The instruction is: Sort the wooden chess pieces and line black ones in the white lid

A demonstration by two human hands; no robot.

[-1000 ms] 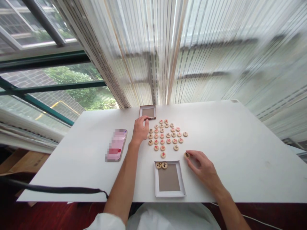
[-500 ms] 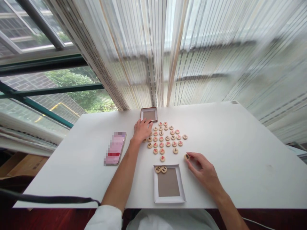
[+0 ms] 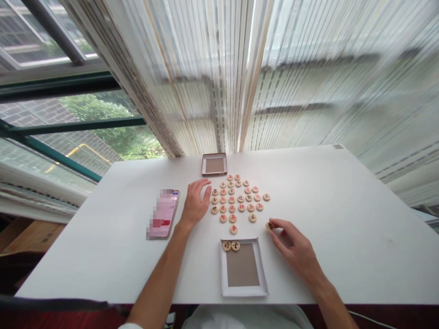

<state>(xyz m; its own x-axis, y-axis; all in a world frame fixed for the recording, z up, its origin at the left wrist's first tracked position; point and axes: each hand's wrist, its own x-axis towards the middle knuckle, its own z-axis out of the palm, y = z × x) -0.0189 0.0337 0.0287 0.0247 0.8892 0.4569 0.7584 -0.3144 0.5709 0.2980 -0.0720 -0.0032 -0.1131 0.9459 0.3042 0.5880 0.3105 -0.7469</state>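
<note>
Left grip [image 3: 197,204] withdrawn, fingers parted, right grip [image 3: 295,243] pinching partly hidden disc [image 3: 269,226], seemingly black-marked

A black-marked wooden disc [image 3: 269,226] sits in the right hand [image 3: 295,243], more discs [image 3: 232,209] lying flat beyond the tray [image 3: 243,267].

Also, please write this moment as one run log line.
right hand: pinching one piece | left hand: open, beside the loose pieces | near box: two pieces inside | phone: left of left hand

Bright daylight enters through the blurred curtain [image 3: 295,87].
</note>
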